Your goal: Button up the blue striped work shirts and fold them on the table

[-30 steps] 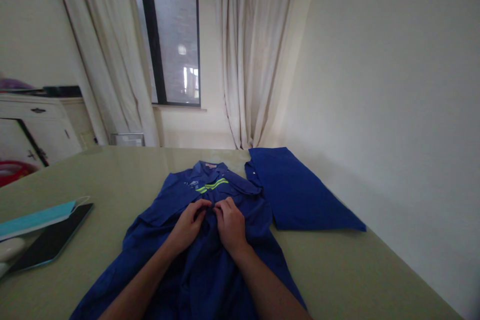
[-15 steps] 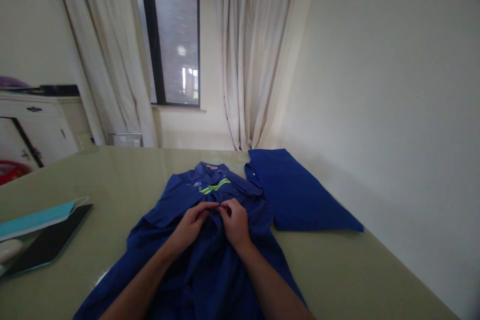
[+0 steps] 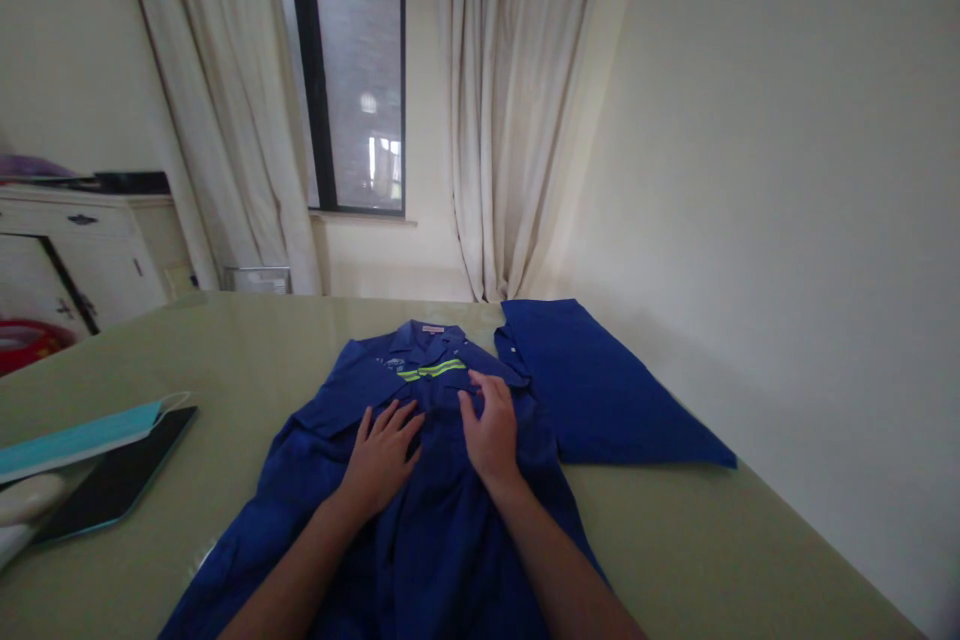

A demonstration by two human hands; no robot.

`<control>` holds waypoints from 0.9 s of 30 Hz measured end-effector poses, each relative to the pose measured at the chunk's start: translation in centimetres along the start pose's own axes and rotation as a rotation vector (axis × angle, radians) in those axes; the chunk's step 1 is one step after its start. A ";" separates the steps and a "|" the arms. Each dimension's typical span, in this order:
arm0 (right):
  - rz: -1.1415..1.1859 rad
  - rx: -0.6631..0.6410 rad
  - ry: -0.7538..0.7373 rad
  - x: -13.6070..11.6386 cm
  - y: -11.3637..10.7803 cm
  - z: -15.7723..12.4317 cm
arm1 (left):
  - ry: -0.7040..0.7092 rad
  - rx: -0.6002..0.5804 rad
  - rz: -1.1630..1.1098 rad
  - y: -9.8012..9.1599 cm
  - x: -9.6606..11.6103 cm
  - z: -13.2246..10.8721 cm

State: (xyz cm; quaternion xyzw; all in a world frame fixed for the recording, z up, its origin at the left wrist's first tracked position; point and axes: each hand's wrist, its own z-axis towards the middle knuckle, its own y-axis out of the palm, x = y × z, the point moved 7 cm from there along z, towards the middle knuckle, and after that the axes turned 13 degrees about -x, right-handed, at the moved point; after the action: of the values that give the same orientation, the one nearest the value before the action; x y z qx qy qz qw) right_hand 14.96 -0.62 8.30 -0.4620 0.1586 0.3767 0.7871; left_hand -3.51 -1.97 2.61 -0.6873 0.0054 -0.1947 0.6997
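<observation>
A blue work jacket (image 3: 450, 510) with a collar and a yellow-green reflective stripe across the chest lies front up before me. On its left part rests my left hand (image 3: 382, 455), palm down with the fingers spread. My right hand (image 3: 491, 425) is over the right side of the front, thumb and fingers apart, holding nothing. Whether its fingertips touch the cloth I cannot tell. Beyond the jacket's right side lies a folded blue garment (image 3: 607, 390), up against it.
The greenish table (image 3: 255, 350) meets a white wall at the right. At left lie a light blue face mask (image 3: 82, 440), a black flat device (image 3: 127, 480) and a pale rounded object (image 3: 30, 498). Curtains (image 3: 510, 120) and a window stand behind; a white cabinet (image 3: 97, 250) is far left.
My hands have parted from their pinch at the jacket's middle front. The left fingers have spread out flat, and the right hand has moved slightly up and right. The front now lies flatter.
</observation>
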 end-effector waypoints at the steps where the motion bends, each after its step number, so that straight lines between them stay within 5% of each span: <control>1: -0.117 0.017 0.039 0.8 -0.9 0.6 | -0.016 -0.044 0.048 0.2 0.0 -0.1; 4: -0.383 -0.099 0.210 4.6 -2.4 2.9 | -0.028 -0.123 0.110 0.3 -0.1 0.0; 8: -0.304 -0.269 0.330 9.4 -3.8 5.8 | -0.035 -0.053 0.075 -0.7 -0.6 0.8; 13: -0.232 -0.037 0.489 13.1 -9.8 8.7 | 0.046 0.057 0.049 -2.6 0.4 0.9; 17: -0.192 0.064 0.459 12.1 -12.3 8.0 | 0.016 -0.044 0.059 -1.6 1.3 0.3; 20: -0.130 -0.057 0.274 7.5 -10.7 3.8 | -0.024 -0.143 0.112 -0.3 0.9 0.1; 24: -0.147 -0.611 -0.284 -0.6 -5.2 -7.5 | -0.033 -0.190 0.173 -0.2 -0.3 0.7; 27: -0.328 -0.631 -0.564 -2.2 -4.4 -15.4 | -0.050 -0.173 0.188 -0.6 -1.3 1.6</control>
State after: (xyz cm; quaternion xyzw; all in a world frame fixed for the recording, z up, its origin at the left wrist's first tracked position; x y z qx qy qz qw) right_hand 18.27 -15.90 4.26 -0.5778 -0.2598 0.3880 0.6694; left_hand -4.41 -0.06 2.92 -0.7462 0.0691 -0.1096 0.6530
